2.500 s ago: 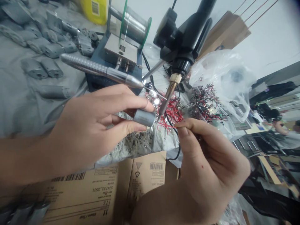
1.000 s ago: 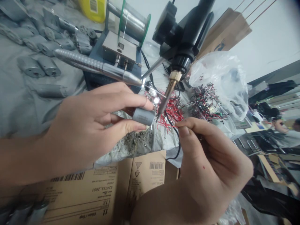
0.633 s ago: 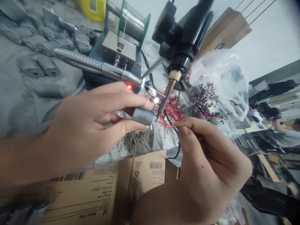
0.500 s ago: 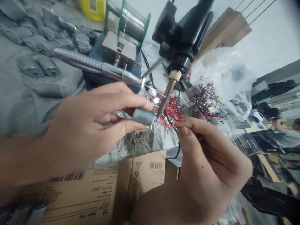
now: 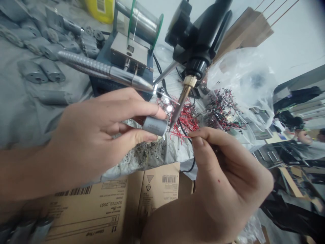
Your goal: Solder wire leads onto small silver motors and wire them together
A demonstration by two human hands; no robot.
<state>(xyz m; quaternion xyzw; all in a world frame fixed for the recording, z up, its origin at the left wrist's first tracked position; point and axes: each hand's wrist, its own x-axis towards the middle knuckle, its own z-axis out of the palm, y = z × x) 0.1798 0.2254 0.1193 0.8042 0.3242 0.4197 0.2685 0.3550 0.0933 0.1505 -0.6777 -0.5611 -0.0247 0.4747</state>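
Note:
A small grey cylindrical motor [image 5: 154,126] is pinched between the thumb and fingers of my left hand [image 5: 101,128]. Its right end lies at the tip of a soldering iron [image 5: 178,110], which hangs tip-down from a black holder. My right hand [image 5: 223,176] pinches a thin red wire [image 5: 183,136] between thumb and forefinger. That wire points left toward the motor's end; whether they touch I cannot make out. Just above my left fingers ends a metal solder feed tube [image 5: 142,83].
A solder spool [image 5: 146,23] sits on the feeder box [image 5: 129,51]. Several grey motors [image 5: 38,73] lie at the left. Red wires [image 5: 189,117] and black-and-red wires [image 5: 223,110] are heaped behind my hands, near a clear plastic bag [image 5: 243,74]. Cardboard boxes [image 5: 132,203] stand below.
Almost nothing differs. Both hands hold their places, with the motor and the red wire still at the iron's tip; the motor has shifted very slightly.

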